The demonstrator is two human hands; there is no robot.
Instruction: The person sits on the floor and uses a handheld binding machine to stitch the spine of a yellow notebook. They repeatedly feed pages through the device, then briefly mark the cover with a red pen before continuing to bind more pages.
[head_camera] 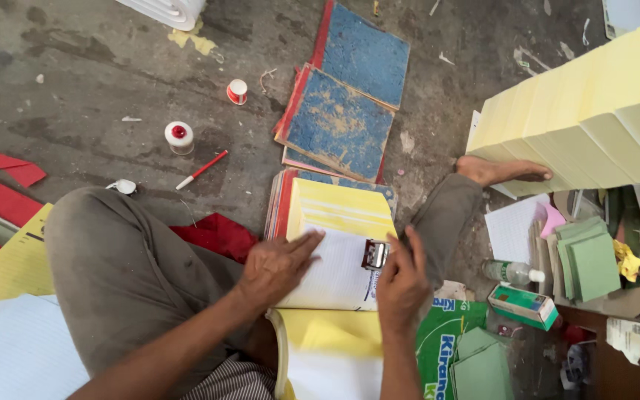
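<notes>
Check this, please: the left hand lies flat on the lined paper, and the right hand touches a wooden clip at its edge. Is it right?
Not quite. The left hand does lie flat on the lined paper, but the clip that the right hand touches is metal, not wooden. The head view shows it.

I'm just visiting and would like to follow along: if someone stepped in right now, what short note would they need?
Left hand: flat on the lined paper stack, pressing it down.
Right hand: at the stack's right edge, fingers by the metal clip.
The stack lies on yellow sheets over blue-covered boards on the floor.
Done: the clip sits on the stack's edge.
Left: cannot tell from this view.
</notes>
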